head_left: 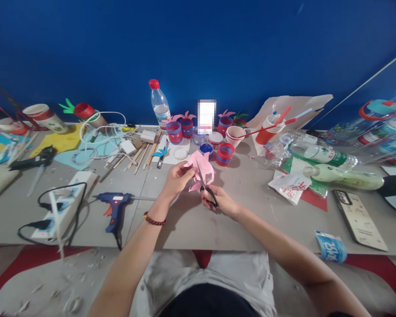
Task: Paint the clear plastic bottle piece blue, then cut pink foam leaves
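Observation:
My left hand (181, 177) pinches the left side of a sheet of pink paper (203, 164), which has curved cuts and a cut-out gap in it. In my right hand (222, 201) is a pair of scissors (212, 195) with black handles, its blades lying across the paper. Both hands are above the middle of the table. Just beyond the paper stand a small purple-and-red cup (225, 154) and a pot of blue paint (206, 149). A blue leaf-shaped paper cutout (161, 151) lies to the left of them.
A blue hot glue gun (116, 210) with a lit red light lies at left, near a power strip (64, 204) and cords. Painted cups (174, 132) and a bottle (159, 105) stand at the back. Plastic bottles (330, 154) and a phone (359, 219) lie at right.

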### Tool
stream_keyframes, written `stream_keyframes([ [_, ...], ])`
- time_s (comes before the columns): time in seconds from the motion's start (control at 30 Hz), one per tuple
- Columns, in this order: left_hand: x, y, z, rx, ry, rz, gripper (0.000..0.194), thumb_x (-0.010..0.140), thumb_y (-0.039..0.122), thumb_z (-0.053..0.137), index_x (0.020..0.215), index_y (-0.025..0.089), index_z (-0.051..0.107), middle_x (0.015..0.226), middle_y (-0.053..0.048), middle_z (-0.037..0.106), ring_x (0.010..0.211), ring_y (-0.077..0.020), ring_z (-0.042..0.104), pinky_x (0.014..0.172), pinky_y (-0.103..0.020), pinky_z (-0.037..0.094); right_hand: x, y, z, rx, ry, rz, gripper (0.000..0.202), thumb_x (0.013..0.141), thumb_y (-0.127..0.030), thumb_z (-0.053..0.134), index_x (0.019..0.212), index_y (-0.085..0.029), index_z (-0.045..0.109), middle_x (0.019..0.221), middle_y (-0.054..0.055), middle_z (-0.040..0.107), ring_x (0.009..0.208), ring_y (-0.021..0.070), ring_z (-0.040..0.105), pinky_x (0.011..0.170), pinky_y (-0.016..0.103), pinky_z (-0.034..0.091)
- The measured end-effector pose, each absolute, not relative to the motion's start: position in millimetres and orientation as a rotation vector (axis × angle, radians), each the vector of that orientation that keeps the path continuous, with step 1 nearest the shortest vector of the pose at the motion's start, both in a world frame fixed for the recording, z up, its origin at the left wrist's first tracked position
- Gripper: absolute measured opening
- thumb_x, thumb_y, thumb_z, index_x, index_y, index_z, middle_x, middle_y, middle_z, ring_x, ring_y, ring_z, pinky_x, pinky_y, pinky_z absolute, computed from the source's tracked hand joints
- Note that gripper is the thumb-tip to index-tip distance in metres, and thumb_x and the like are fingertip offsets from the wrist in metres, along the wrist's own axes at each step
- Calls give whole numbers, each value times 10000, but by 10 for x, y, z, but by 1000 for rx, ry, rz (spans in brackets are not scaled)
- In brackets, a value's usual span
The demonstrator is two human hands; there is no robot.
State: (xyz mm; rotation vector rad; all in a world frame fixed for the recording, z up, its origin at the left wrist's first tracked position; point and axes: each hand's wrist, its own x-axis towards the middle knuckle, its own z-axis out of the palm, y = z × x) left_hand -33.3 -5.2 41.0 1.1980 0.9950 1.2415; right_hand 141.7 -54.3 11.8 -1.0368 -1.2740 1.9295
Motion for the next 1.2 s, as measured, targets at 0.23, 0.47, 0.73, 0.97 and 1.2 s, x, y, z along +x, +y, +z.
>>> stream_keyframes([
  [0.23, -332, -51, 391, 1214, 989, 1227, 337, 700, 459, 824, 715, 159, 670, 637, -10, 638, 596, -109, 553, 582, -245, 462, 1421, -544, 115, -1050, -1277, 1920, 577, 727, -743, 685, 790, -218, 453, 552, -79, 513, 400, 41, 347, 356, 176, 222],
  [0.47, -329, -60, 392, 1220, 983, 1232, 344, 709, 471, 818, 706, 163, 666, 634, -11, 636, 594, -111, 548, 577, -248, 459, 1416, -543, 121, -1036, -1267, 1926, 564, 735, -730, 686, 798, -219, 454, 542, -82, 504, 396, 44, 341, 350, 176, 212],
  [0.73, -315, -51, 388, 1191, 990, 1237, 357, 682, 478, 835, 703, 164, 666, 629, -4, 633, 585, -102, 542, 579, -241, 457, 1418, -548, 144, -1054, -1269, 1915, 568, 732, -730, 688, 780, -216, 449, 541, -80, 510, 397, 40, 344, 360, 178, 210],
  [0.97, -302, -64, 411, 1186, 1002, 1238, 373, 667, 495, 837, 689, 165, 664, 627, -10, 637, 587, -111, 552, 572, -247, 459, 1414, -554, 160, -1071, -1280, 1899, 561, 742, -733, 671, 793, -215, 462, 544, -77, 510, 398, 43, 349, 370, 185, 209],
  [1.2, -296, -64, 419, 1182, 1013, 1242, 377, 656, 496, 842, 685, 165, 663, 618, -5, 626, 580, -109, 542, 569, -248, 458, 1411, -552, 154, -1062, -1287, 1900, 561, 743, -736, 663, 792, -219, 450, 538, -86, 490, 399, 44, 336, 369, 184, 211],
])
